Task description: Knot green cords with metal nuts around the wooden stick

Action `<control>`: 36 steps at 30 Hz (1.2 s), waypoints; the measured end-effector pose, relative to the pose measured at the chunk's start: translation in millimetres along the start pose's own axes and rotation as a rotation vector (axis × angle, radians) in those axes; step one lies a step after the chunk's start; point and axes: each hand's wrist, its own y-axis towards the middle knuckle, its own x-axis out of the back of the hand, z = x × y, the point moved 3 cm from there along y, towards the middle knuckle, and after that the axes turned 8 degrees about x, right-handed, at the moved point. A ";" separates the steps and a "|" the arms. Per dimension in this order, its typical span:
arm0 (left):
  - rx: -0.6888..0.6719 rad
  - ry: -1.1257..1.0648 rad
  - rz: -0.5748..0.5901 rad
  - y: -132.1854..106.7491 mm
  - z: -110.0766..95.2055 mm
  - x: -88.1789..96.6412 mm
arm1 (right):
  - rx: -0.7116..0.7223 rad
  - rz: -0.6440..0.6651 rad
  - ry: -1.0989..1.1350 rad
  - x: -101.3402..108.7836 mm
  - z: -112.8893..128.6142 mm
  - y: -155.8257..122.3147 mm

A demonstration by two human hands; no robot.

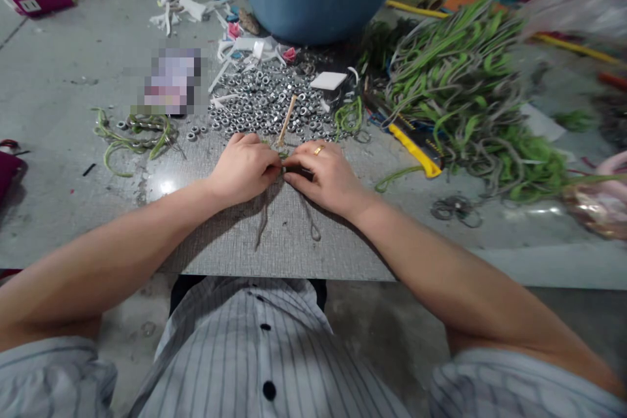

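My left hand (247, 168) and my right hand (321, 173) meet at the middle of the table, fingertips pinched close together. Between them runs a thin grey-green cord (262, 222); one end hangs below the left fingers, and a looped end (315, 230) lies below the right. The pinched part is mostly hidden by my fingers. Just beyond my fingertips stands a small wooden stick (288, 119), tilted. A heap of metal nuts (264, 101) spreads behind my hands. To the left lie green cords with nuts threaded on them (140, 134).
A blue basin (313, 0) stands at the back. On the right lies a pile of green and grey cords (455, 85), with a yellow-handled cutter (416, 150) beside it. A blurred-out phone-like object (171, 81) lies at left, and white scraps (189, 8) are behind.
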 end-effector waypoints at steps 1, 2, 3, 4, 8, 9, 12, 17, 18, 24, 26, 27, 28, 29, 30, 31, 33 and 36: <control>0.010 -0.007 0.007 0.2 0.3 -0.1 | 0.000 -0.001 0.005 0.1 -0.4 0.0; 0.018 -0.012 0.012 0.4 0.5 -0.1 | 0.003 -0.002 0.011 0.5 -0.7 0.2; 0.020 -0.014 0.016 0.5 0.6 -0.1 | 0.010 -0.001 0.021 1.3 -0.9 0.4; 0.017 -0.012 0.015 0.5 0.4 0.1 | 0.015 0.000 0.036 2.6 -1.2 0.7; -0.007 0.010 -0.006 -0.7 0.0 -0.1 | -0.006 0.004 0.116 8.7 -2.9 1.9; -0.008 0.013 -0.010 -1.0 0.3 -0.4 | -0.015 0.002 0.122 9.6 -3.1 2.0; -0.012 0.012 -0.022 -1.4 1.1 -1.6 | -0.009 -0.003 0.099 9.3 -2.8 2.0; 0.013 -0.003 -0.004 -0.2 0.3 -1.3 | 0.065 -0.023 0.030 5.0 -1.7 0.8; 0.031 -0.004 0.011 0.3 -0.1 -1.1 | 0.083 -0.026 0.019 4.2 -1.2 0.6; 0.101 -0.005 0.076 1.3 -1.9 -0.4 | 0.091 -0.049 -0.027 0.7 3.4 2.1; 0.105 -0.004 0.079 1.2 -1.8 -0.1 | 0.096 -0.065 -0.028 -0.1 5.0 3.2; 0.106 -0.005 0.082 1.1 -1.8 0.2 | 0.099 -0.073 -0.029 -0.4 5.5 3.7; 0.106 -0.005 0.088 0.9 -1.8 0.6 | 0.102 -0.079 -0.026 -0.8 5.7 4.1; 0.104 -0.007 0.093 0.6 -2.0 1.2 | 0.103 -0.082 -0.021 -1.3 5.6 4.4; 0.098 -0.012 0.099 0.2 -2.4 2.0 | 0.102 -0.083 -0.013 -1.7 5.3 4.5; 0.090 -0.018 0.101 -0.3 -2.9 3.0 | 0.098 -0.084 -0.002 -2.1 4.7 4.6; 0.066 -0.036 0.100 -1.6 -3.9 4.9 | 0.088 -0.086 0.022 -2.6 3.4 4.6; 0.049 -0.048 0.084 -3.5 -4.1 5.9 | 0.076 -0.082 0.048 -2.8 1.8 4.4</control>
